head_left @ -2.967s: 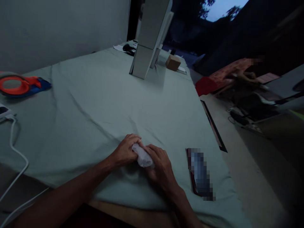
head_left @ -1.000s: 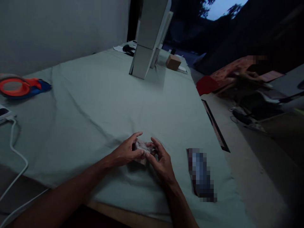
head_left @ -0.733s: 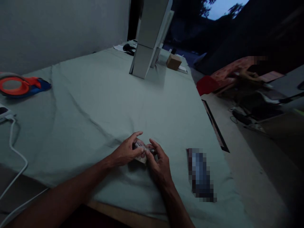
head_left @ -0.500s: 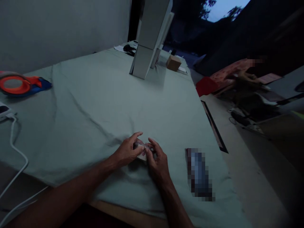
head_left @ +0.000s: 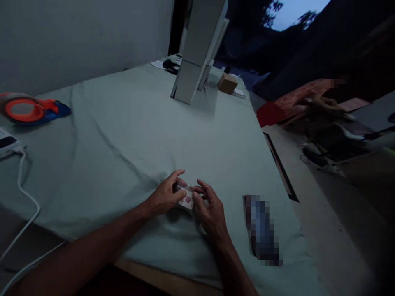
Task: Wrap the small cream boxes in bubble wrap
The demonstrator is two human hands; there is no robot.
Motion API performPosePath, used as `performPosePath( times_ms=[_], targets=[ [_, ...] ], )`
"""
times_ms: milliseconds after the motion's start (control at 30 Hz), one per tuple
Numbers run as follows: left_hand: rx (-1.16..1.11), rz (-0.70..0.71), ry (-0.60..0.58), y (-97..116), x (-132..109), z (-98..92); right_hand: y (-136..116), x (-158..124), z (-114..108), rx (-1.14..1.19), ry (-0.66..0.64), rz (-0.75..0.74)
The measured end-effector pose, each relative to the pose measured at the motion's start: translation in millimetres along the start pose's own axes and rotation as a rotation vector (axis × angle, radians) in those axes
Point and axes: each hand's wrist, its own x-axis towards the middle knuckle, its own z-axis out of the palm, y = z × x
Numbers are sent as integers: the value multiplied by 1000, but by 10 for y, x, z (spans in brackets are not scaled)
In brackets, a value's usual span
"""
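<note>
Between my hands, just above the cloth near the table's front edge, is a small flat pale pack point(head_left: 187, 200) with reddish marks on its face, about the size of a card deck. My left hand point(head_left: 166, 195) grips its left side, thumb across the top face and index finger stretched beyond it. At its right edge is my right hand point(head_left: 211, 207), thumb and fingers closed on that edge with the index finger raised and bent. The fingers partly cover the pack, so its exact kind cannot be made out.
A pale green cloth point(head_left: 138, 127) covers the table. Right of my hands lies a blurred-out flat object point(head_left: 262, 230). Orange tape point(head_left: 23, 111) and a white device point(head_left: 9, 142) with a cable are at left. Tall white boxes point(head_left: 197, 53) and a brown box point(head_left: 227, 83) stand farther back. Someone's arm point(head_left: 324, 100) shows at right.
My right hand has shifted slightly right, away from my left, uncovering more of the pack's marked face. My left hand keeps its hold. The whole view has shifted a little.
</note>
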Motion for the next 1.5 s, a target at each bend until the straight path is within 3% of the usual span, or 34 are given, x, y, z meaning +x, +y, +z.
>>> performPosePath(
  times_ms=[167,333,733,967,1500],
  targets=[
    [27,6,3,25,-5,-10,-102,184,-84,-33,-114,-15],
    [-2,-3,-7,11,2,-4,-118,218,-4,-69,-91,-41],
    [42,19,1,-23,25,4,-67,32,-35,-430,-35,-484],
    [53,16,2,-77,36,-61,-133,-98,-107,-608,-103,-576],
    [65,40,3,31,2,-27,61,-104,64,-495,33,-653]
  ],
)
